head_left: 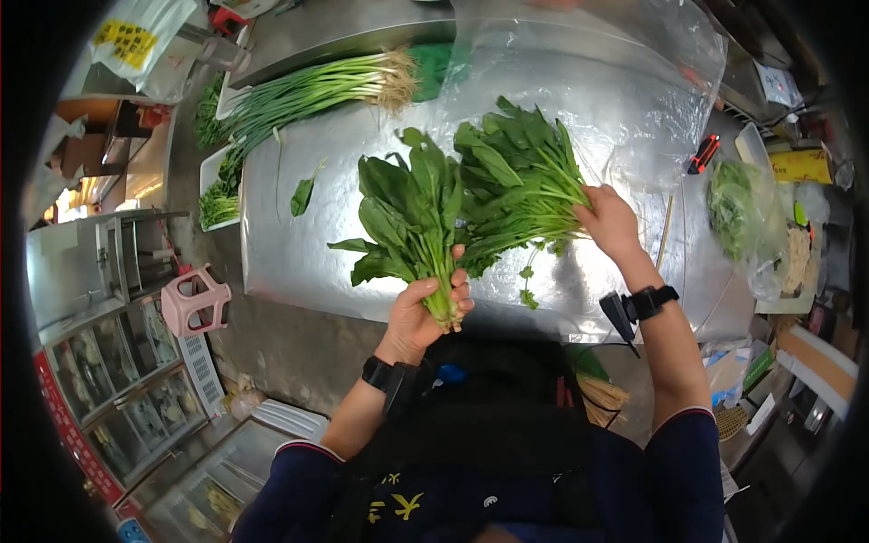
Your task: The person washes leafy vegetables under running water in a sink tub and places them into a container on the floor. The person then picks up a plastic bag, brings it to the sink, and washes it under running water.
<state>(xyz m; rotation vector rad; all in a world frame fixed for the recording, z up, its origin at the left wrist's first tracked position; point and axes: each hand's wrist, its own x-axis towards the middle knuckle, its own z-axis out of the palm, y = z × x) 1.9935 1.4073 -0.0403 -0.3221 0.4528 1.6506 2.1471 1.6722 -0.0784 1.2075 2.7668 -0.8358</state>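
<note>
My left hand [424,308] is wrapped round the stems of a bunch of leafy greens [409,213], its leaves pointing away from me and its root ends showing below my fingers. To the right, my right hand [606,217] grips the stem end of more leafy greens [520,172], which lie over the metal table [317,262] with leaves to the upper left. A loose leaf [302,195] lies on the metal at the left. Small sprigs [529,285] show below the right-hand greens.
Long green onions [326,83] lie across the back left. Clear plastic sheeting [588,81] covers the back right, near a red and black cutter [703,154]. Bagged greens [731,204] stand at the right. A pink stool [195,300] is at the left on the floor.
</note>
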